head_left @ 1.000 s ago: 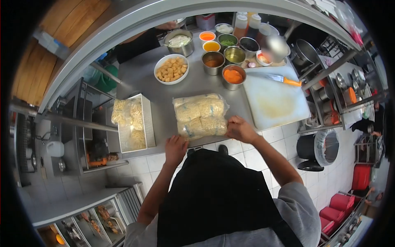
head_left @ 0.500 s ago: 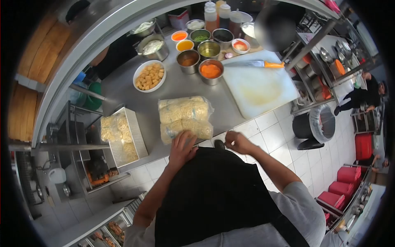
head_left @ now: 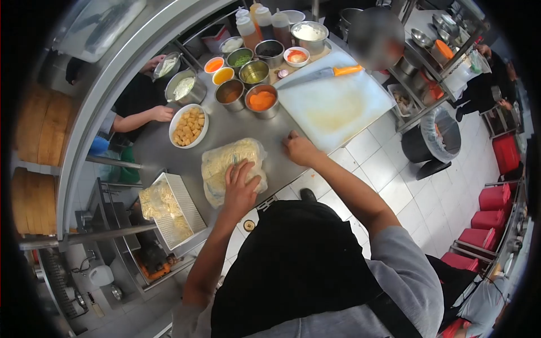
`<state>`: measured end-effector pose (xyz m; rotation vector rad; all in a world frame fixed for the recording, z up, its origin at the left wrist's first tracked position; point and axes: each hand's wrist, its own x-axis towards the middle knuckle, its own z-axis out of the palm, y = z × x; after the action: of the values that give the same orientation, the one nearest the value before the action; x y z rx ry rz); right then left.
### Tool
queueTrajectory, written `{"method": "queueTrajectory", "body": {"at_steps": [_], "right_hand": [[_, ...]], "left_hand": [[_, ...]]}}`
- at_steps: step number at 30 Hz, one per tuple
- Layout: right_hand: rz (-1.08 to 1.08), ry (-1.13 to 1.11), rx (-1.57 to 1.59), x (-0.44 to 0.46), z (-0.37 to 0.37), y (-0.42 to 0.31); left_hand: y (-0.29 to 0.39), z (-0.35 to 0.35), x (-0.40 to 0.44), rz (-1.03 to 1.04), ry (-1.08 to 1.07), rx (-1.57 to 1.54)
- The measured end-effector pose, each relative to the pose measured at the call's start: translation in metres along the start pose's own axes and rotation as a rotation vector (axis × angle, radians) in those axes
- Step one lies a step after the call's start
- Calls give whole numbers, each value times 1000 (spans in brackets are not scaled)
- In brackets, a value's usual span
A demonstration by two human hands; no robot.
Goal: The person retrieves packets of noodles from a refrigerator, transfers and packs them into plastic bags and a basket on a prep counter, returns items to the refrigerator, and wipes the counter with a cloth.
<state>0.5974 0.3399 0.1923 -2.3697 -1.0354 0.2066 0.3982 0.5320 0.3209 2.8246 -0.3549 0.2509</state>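
A clear plastic bag of pale noodles (head_left: 217,169) lies on the steel counter before me. My left hand (head_left: 241,183) rests on top of its right side, fingers spread over the plastic. To the right of the bag, my right hand (head_left: 300,149) is at the counter's front edge, below the white cutting board (head_left: 332,112). Its fingers are curled in, and whatever they may hold is hidden. Left of the bag stands a white perforated basket (head_left: 189,208), tilted in view, with more bagged noodles (head_left: 163,203) in it.
Behind the bag stand a white bowl (head_left: 189,146) of golden cubes, metal pots (head_left: 262,114) and sauce bottles (head_left: 246,28). A knife (head_left: 315,74) lies across the board. A co-worker's hand (head_left: 162,114) is beside the bowl. A lined bin (head_left: 417,143) stands on the floor, right.
My left hand has moved from the bag's near edge onto its top. My right hand has moved forward to the counter. A co-worker's arm has appeared at left, and the view has turned.
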Motion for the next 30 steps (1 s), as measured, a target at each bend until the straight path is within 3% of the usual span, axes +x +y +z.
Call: {"method": "queueTrajectory", "body": {"at_steps": [2,5,8,11,14,17,20,22,26,30], "right_hand": [[122,-89,-22,6,-3,-14],[61,118,-33,-5,-1,-17],[155,69,-55,-8,-17,-24],[-12,253,138,-12,-39,-32],[-385,136,189,-25,-23,-42],[-394,51,327,-37,2,-80],[-322,157,353,-27,39,-63],[-227,264,312,-21,33,-32],[-115,146,534,-30,-12,-20],[96,245,709,-24,-17,-31]], "left_hand": [[-4,9,-23,11,-53,83],[-7,33,-54,35,-107,220],[17,9,-46,-103,-58,-58],[24,13,-47,-198,8,-22],[27,37,-48,-250,116,20],[11,69,-59,-190,107,217],[20,48,-60,-237,235,-57],[25,35,-67,-327,285,-54],[30,28,-65,-366,388,-72],[41,28,-33,-334,315,5]]}}
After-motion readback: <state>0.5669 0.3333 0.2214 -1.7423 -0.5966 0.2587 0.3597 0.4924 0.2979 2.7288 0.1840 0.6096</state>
